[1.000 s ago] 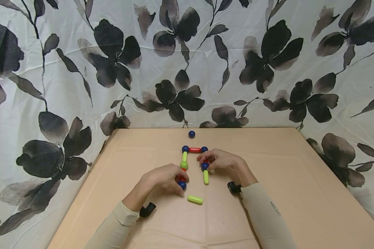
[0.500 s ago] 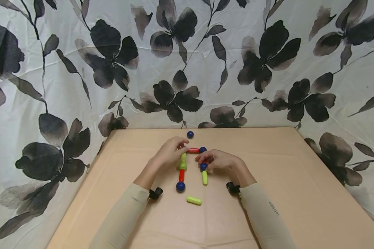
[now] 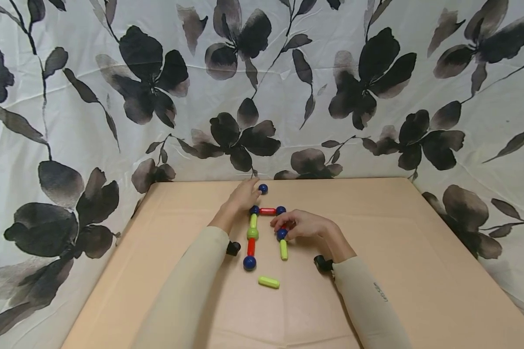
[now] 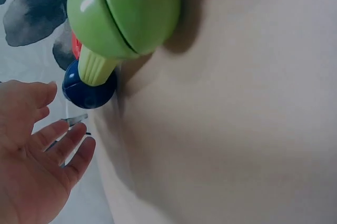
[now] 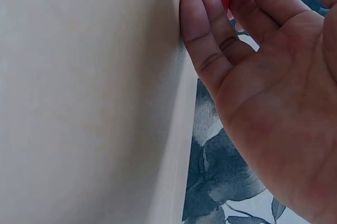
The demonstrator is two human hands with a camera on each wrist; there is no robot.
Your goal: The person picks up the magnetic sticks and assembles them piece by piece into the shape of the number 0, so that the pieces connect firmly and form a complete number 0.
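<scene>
Blue balls and red and yellow-green rods form a chain on the table: a green ball (image 3: 252, 233) on its left side, a red rod (image 3: 268, 212) across the far end, a blue ball (image 3: 250, 263) at the near left end. My left hand (image 3: 243, 195), fingers spread and loosely bent in the left wrist view, reaches beside a loose blue ball (image 3: 263, 189) near the table's far edge. On the right side of the chain, my right hand (image 3: 307, 227) holds a blue ball (image 3: 282, 234) with its fingers around it and the red rod behind. A yellow-green rod (image 3: 284, 250) extends from that ball toward me.
One loose yellow-green rod (image 3: 269, 282) lies on the table (image 3: 353, 300) in front of the chain. A white cloth with dark flowers (image 3: 305, 72) hangs behind the table. Each wrist wears a small black camera.
My left hand has let go of the near left part of the chain and moved forward past the far left corner to the loose blue ball. The right hand stays in place.
</scene>
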